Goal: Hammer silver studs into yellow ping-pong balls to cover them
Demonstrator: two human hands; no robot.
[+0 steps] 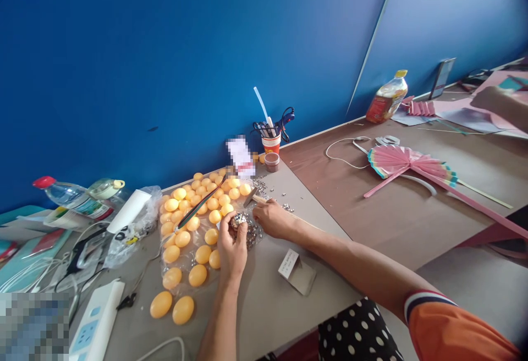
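My left hand (231, 245) is closed round a small ball studded with shiny metal pieces (239, 220), with thumb and fingers at its sides. My right hand (275, 218) is wrapped around the wooden handle of a small hammer (251, 196), its head just above and to the right of the ball. Loose metal studs (252, 234) lie on the table under and beside my hands, with more scattered behind. Left of my hands are many orange table-tennis balls (198, 275), most on or in clear plastic. A dark strap-like strip (200, 207) lies across them.
A power strip (97, 320), cables and plastic bottles (76, 198) crowd the left. A paper cup of tools (271, 142) stands by the blue wall. An open small box (297, 273) lies near my right forearm. Rightward are a pink paper fan (406, 164), a juice bottle (386, 98) and another person's hand (497, 102).
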